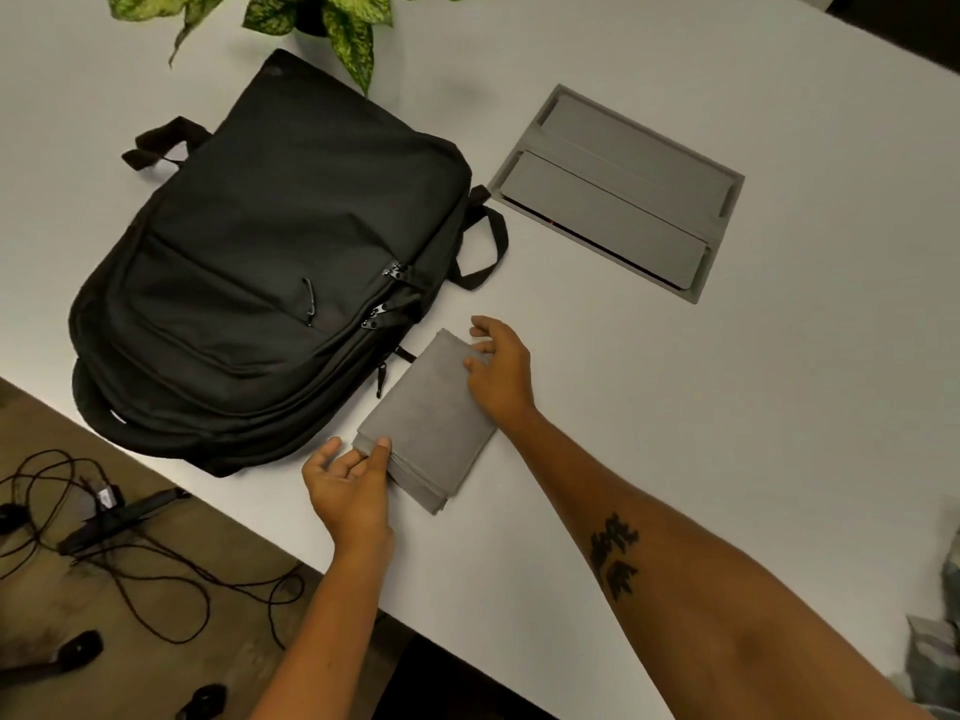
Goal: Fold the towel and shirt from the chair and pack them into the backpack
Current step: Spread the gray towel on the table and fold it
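A grey cloth towel (pixel 426 423), folded into a thick layered rectangle, is laid flat on the white table (pixel 675 407) near its front edge, just beside the lower right side of the backpack. Its near left corner is pinched by the left hand (pixel 349 491), thumb on top. Its far right edge is touched by the curled fingertips of the right hand (pixel 501 371), nothing being clasped. A black fabric backpack (pixel 270 262), zipped, is laid flat further back. A grey recessed cable hatch (pixel 618 192) and a green leafy plant (pixel 332 23) are placed beyond.
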Available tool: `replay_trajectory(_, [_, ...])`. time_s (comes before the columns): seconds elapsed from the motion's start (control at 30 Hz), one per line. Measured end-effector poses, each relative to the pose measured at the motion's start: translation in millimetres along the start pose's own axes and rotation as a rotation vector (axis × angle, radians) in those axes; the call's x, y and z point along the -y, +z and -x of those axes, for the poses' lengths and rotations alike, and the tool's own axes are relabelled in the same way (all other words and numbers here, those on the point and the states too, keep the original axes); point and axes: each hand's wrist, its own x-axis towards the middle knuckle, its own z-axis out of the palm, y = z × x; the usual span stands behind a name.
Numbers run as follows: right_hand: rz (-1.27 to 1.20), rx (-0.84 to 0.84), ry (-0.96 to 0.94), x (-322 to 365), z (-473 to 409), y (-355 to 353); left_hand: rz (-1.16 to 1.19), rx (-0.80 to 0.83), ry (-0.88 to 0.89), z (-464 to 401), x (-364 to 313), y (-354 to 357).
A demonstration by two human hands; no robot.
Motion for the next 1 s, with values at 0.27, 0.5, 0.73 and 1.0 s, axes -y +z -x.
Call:
replay_trajectory(0.27, [0.016, 0.008, -0.018, 3, -12, 15, 0.024, -0.027, 0.010, -13, -1, -6])
replay_trajectory(0.5, [0.015, 0.025, -0.060, 1, -16, 19, 0.012, -0.031, 0.047, -19, 1, -10])
replay_trajectory(0.73, [0.008, -0.107, -0.106, -13, -1, 7, -0.077, 0.000, 0.093, -15, -6, -26])
replay_trajectory(1.0, [0.217, -0.174, -0.153, -57, 70, -75, -0.360, 0.020, 0.110, 29, 14, -63])
